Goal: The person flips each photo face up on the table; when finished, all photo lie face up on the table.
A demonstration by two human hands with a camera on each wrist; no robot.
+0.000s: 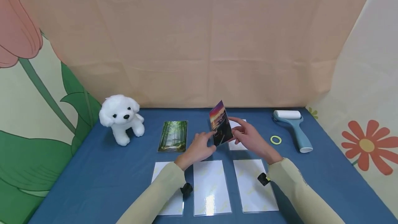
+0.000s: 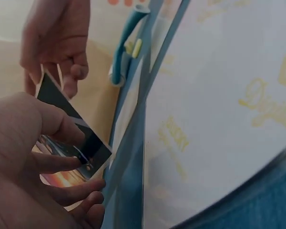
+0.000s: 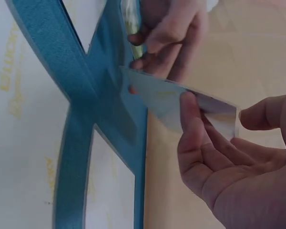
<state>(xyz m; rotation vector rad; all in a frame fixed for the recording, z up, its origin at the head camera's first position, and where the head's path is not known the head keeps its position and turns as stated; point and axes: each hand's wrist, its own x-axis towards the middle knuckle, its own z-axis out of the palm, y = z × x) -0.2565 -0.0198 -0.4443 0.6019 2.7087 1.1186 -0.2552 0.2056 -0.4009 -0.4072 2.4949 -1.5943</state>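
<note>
A photo print of a purple and orange sunset stands tilted between the two hands above the table. My right hand holds its right side, with the thumb at the edge and fingers against the pale back, seen in the right wrist view. My left hand reaches to the picture side, and its fingers lie over the dark part in the left wrist view. Behind the right hand lies a white sheet, partly hidden. A forest photo print lies flat to the left of the hands.
White sheets with faint yellow lettering lie nearer me: left, middle and right. A white plush dog sits back left. A yellow-green ring and a blue-handled lint roller lie right. A brown sheet hangs behind the table.
</note>
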